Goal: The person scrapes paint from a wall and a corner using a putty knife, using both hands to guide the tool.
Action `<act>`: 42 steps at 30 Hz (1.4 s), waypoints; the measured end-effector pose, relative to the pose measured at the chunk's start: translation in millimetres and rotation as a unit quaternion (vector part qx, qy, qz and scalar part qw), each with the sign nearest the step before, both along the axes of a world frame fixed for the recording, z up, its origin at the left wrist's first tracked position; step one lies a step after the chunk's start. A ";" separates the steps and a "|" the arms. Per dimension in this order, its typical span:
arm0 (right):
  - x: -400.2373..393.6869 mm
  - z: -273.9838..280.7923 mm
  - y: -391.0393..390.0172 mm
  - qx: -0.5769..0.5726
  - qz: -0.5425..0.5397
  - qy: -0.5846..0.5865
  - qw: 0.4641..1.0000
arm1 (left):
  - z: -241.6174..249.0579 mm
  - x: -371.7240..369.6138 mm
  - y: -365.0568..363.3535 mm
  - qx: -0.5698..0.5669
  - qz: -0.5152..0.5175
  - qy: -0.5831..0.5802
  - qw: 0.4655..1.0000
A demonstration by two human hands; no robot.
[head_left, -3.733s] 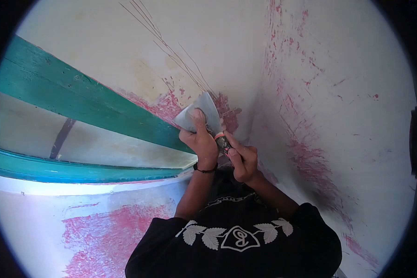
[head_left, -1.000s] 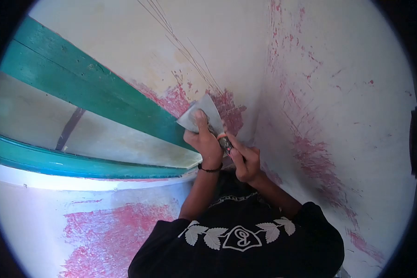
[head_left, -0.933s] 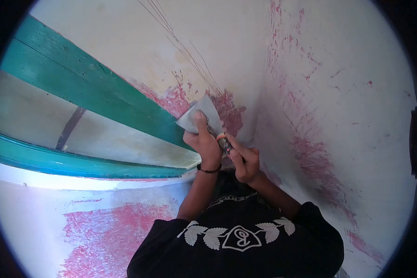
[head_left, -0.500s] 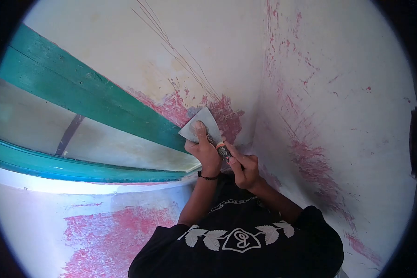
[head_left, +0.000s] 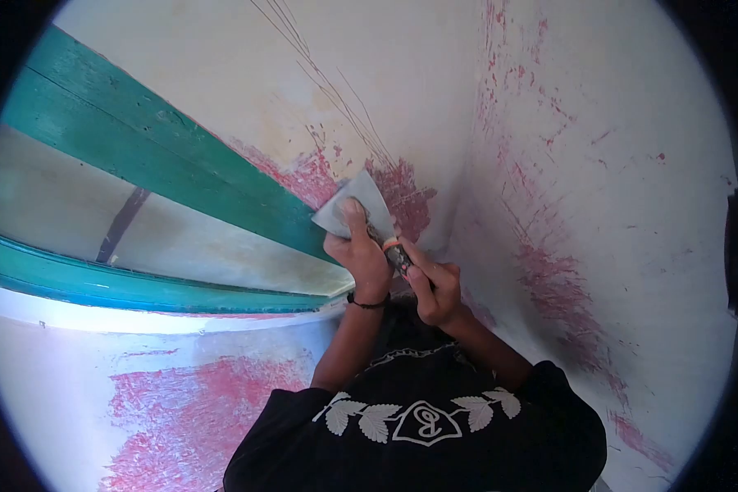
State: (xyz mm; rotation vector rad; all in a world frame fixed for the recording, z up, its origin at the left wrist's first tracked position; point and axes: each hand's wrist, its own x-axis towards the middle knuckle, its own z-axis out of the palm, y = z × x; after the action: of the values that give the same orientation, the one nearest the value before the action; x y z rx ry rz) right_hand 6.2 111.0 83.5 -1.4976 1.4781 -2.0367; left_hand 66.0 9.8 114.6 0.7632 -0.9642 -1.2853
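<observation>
A putty knife (head_left: 354, 190) with a wide, flat metal blade lies against the wall, over the edge of a patch of red paint (head_left: 408, 201). My left hand (head_left: 362, 256), with a dark bracelet at the wrist, grips the blade; its thumb presses flat on the face and the other fingers are hidden behind. Around the dark handle (head_left: 398, 257), which has an orange band, my right hand (head_left: 439, 289) is closed. The blade's left corner is right at the green wooden frame (head_left: 221, 185).
On the right, the adjoining wall (head_left: 656, 271) meets this one in a corner and carries scraped red streaks (head_left: 556, 287). Thin scratch lines (head_left: 328, 86) run down the pale wall. A larger red patch (head_left: 209, 410) shows below the frame's lower rail (head_left: 139, 283).
Both hands have moved the putty knife slightly up and to the left along the wall. The camera view has shifted a little. Both grips stay the same.
</observation>
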 end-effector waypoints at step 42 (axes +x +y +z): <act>23.2 6.1 17.4 0.020 0.085 -0.146 0.985 | 20.2 4.9 2.1 -0.036 0.009 -0.009 0.999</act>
State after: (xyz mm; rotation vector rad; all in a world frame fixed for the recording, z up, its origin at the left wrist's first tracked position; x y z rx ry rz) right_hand 29.5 128.4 89.7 -1.2024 1.2250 -2.0087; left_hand 70.8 11.8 134.8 0.7270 -1.0108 -1.2223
